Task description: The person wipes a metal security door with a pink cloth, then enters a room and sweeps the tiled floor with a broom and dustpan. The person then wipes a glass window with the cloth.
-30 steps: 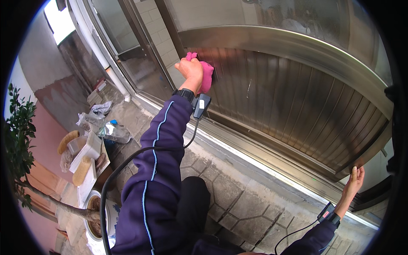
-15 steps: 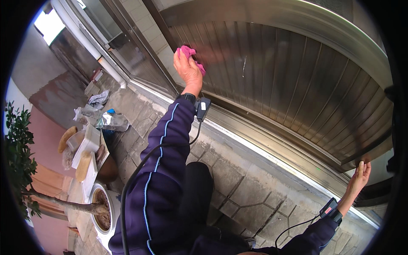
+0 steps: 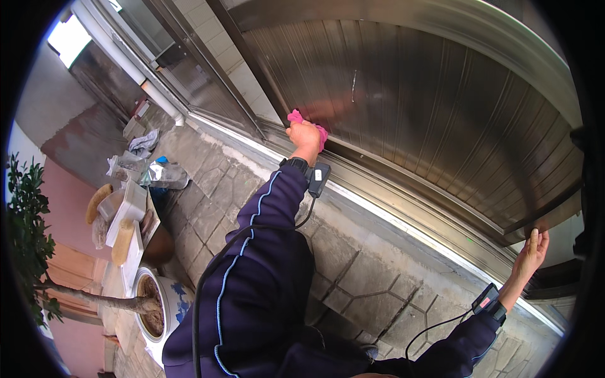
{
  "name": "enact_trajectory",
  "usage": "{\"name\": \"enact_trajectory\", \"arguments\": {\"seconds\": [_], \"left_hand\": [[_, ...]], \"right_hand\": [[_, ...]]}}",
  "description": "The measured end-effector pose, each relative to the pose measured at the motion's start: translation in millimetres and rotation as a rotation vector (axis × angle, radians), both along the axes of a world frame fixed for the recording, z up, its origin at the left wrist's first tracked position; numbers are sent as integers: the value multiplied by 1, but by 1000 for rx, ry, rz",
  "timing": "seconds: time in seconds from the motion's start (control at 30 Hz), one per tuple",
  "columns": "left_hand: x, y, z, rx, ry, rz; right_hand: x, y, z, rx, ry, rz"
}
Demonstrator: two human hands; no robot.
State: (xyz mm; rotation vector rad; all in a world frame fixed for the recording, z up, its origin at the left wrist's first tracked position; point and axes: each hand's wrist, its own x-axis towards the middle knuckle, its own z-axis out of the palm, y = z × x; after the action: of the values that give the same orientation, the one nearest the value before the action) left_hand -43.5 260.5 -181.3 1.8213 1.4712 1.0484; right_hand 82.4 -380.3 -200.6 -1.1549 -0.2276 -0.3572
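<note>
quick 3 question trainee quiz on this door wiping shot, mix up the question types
1. True or false: the left hand presses a crumpled pink cloth against the ribbed brown metal door panel.
2. Where does the right hand rest?
A. on the blue and white ceramic plant pot
B. flat against the lower right edge of the door panel
C. on the grey stone paving
3. Fill in: a black device with a cable hangs at the left ____.

Key: 1 true; 2 B; 3 wrist.
</note>
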Motion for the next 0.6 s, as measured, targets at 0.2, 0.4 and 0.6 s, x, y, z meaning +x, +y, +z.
{"name": "enact_trajectory", "arguments": {"seconds": [0.2,0.4,0.6], "left_hand": [[6,-65,-3,-134,-129,-138],[14,-186,-12,-131,-181,-311],[20,-292,-14,-165,-214,-525]], "right_hand": [[0,5,1,19,-4,3],[-1,9,3,38,-9,-1],[-2,12,4,48,-28,-10]]}}
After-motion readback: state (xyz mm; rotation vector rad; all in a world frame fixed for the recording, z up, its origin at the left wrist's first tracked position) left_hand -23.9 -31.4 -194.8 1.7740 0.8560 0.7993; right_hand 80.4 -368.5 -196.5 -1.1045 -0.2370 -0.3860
